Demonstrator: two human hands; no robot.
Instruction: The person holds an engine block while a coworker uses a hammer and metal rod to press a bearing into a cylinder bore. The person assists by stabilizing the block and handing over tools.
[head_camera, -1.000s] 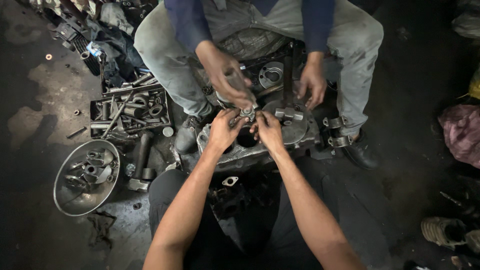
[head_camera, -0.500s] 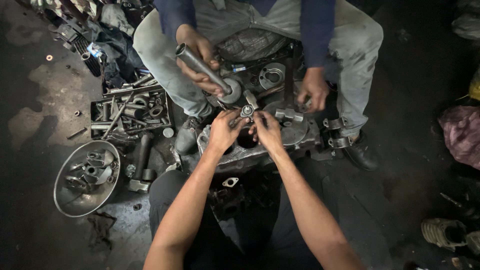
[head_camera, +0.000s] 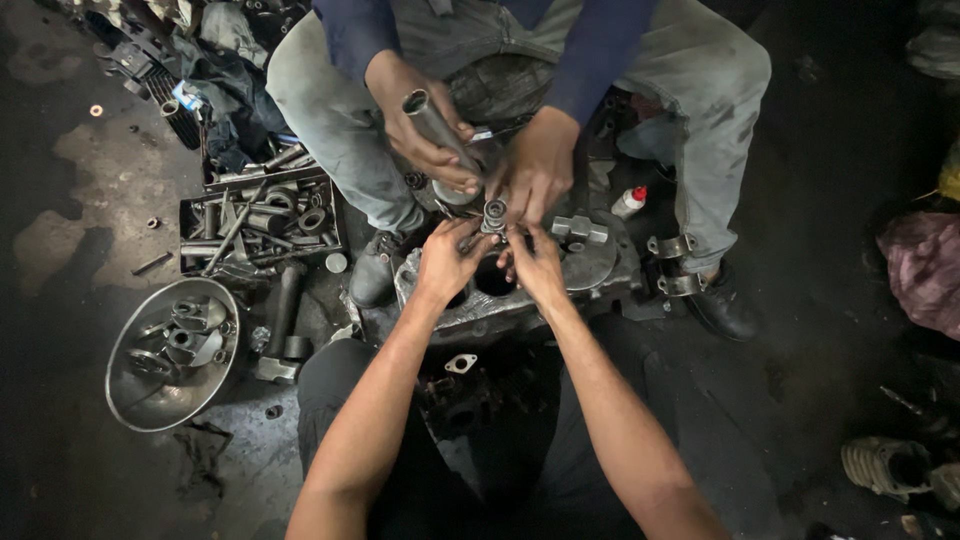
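A grey metal engine casing (head_camera: 590, 275) lies on the dark floor between my knees. My left hand (head_camera: 447, 262) and my right hand (head_camera: 535, 262) both grip a small round metal part (head_camera: 494, 214) standing up from the casing's top. Across from me sits another person in grey trousers and blue sleeves. One of their hands holds a metal tube (head_camera: 437, 125) tilted above the part, and their other hand (head_camera: 530, 175) rests fingers on the same part.
A black tray of sockets and tools (head_camera: 258, 220) lies at the left, and below it a round metal bowl (head_camera: 172, 355) holding parts. A small white bottle with a red cap (head_camera: 630, 201) stands by the casing. Pink cloth (head_camera: 925, 270) lies at the right.
The other person lifted the metal tube off the casing and tilted it up, and moved their other hand in onto the small part. My hands stayed on the part.
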